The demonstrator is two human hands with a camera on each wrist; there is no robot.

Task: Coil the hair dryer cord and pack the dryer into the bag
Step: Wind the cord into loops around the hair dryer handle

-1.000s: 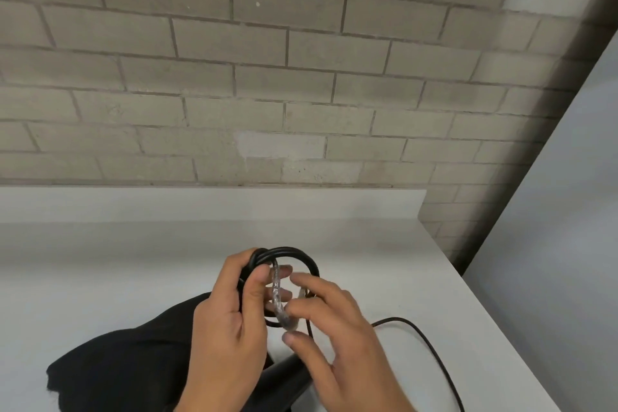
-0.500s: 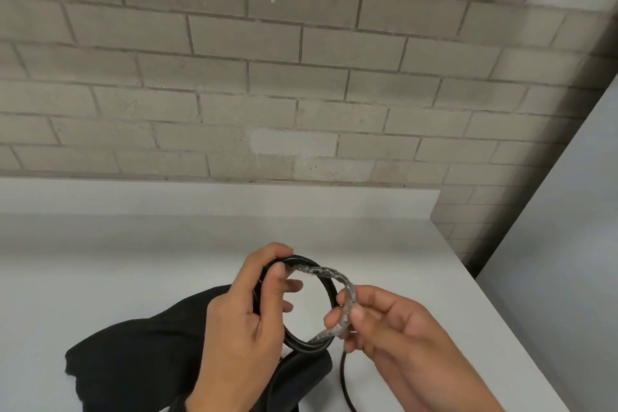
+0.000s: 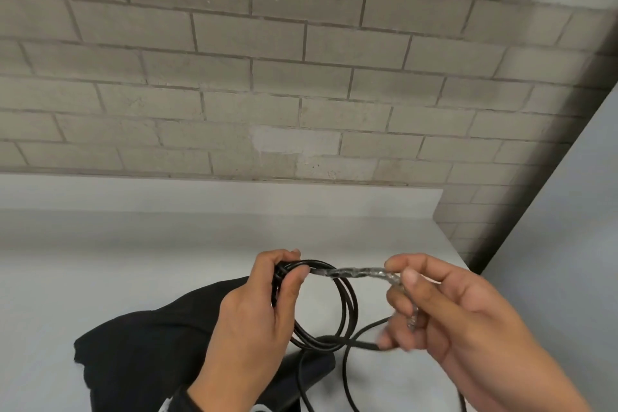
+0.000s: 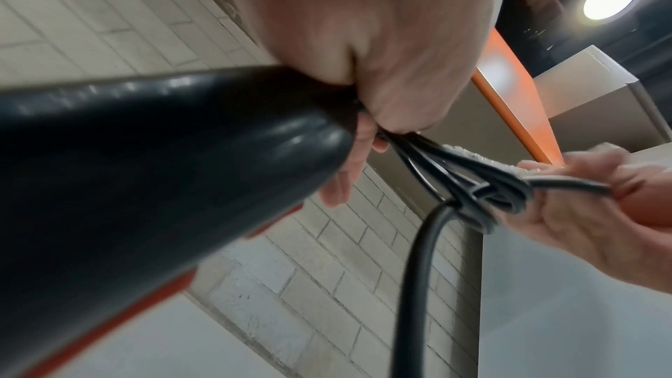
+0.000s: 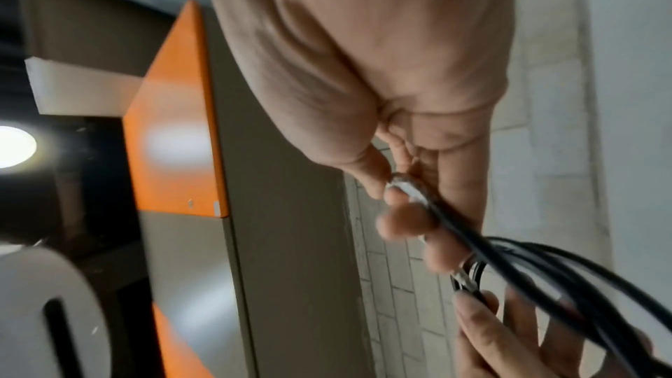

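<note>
Since the earlier frame, our right hand (image 3: 468,321) has drawn the clear-wrapped tie (image 3: 359,272) out toward 3 o'clock. We pinch that tie between right thumb and fingers; our left hand (image 3: 257,321) is curled around the coiled cord (image 3: 346,308), held above the white desk (image 3: 100,261). At 7 o'clock lies the black bag (image 3: 140,361); the dryer (image 4: 152,160) is beneath our left wrist.
</note>
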